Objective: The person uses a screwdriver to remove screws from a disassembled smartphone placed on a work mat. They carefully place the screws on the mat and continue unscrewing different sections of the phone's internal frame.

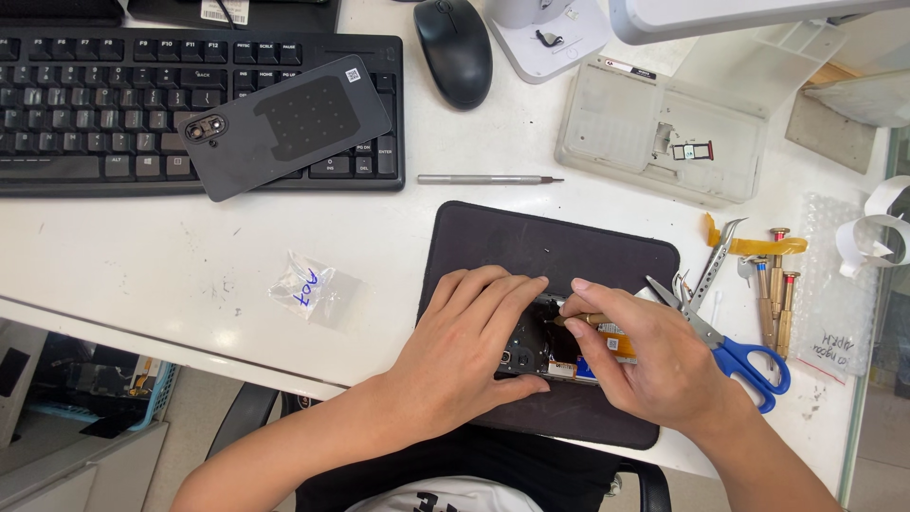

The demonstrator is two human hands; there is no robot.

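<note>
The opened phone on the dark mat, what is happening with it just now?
A person works on an opened phone lying on a dark mat. The left hand steadies the phone, while the right hand pinches a small tool at its upper edge. The phone's back cover rests on the keyboard. Scissors, tweezers and screwdrivers lie to the right.

Left hand [464, 346] lies palm-down, fingers spread forward; right hand [645, 356] curls beside it, fingertips apparently pinched, forearms angling inward.
</note>
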